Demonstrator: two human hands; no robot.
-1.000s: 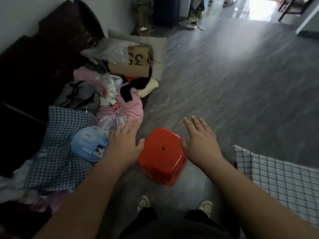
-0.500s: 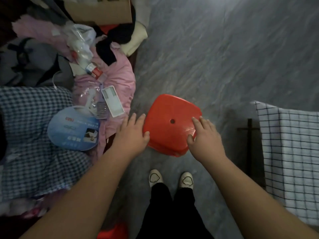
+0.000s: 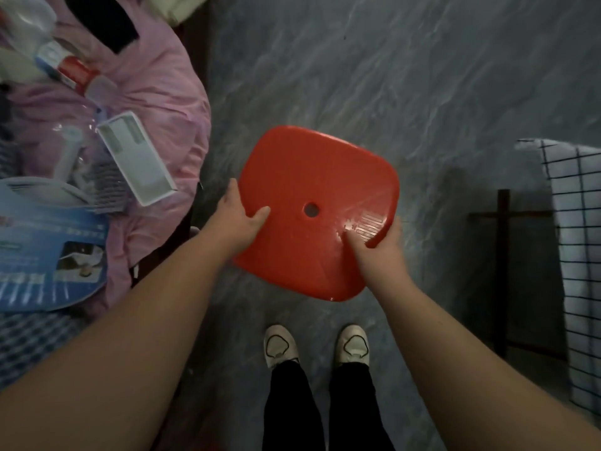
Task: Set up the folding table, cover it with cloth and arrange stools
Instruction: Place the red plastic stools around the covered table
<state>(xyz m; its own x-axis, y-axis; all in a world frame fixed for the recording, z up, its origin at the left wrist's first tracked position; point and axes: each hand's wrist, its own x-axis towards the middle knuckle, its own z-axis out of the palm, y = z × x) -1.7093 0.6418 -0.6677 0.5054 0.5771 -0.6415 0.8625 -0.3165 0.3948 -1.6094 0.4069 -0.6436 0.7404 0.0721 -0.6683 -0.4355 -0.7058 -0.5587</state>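
A red plastic stool (image 3: pixel 312 177) with a small hole in its seat fills the middle of the view, seen from straight above over the grey floor. My left hand (image 3: pixel 235 222) grips its left edge, thumb on the seat top and fingers under the rim. My right hand (image 3: pixel 377 245) grips the near right corner the same way. At the right edge hangs the white cloth with a dark check (image 3: pixel 579 242), draped over the table; a dark table leg (image 3: pixel 502 255) shows beside it.
A heap of clothes and clutter lies at the left: pink fabric (image 3: pixel 156 102), a white box (image 3: pixel 136 157), a round blue fan (image 3: pixel 48 245), bottles. My two feet in white shoes (image 3: pixel 317 348) stand just below the stool. Grey floor (image 3: pixel 390 76) stretches ahead.
Both hands went from hovering beside the stool to gripping its edges. The stool now looks larger and closer, and my view has tilted further down.
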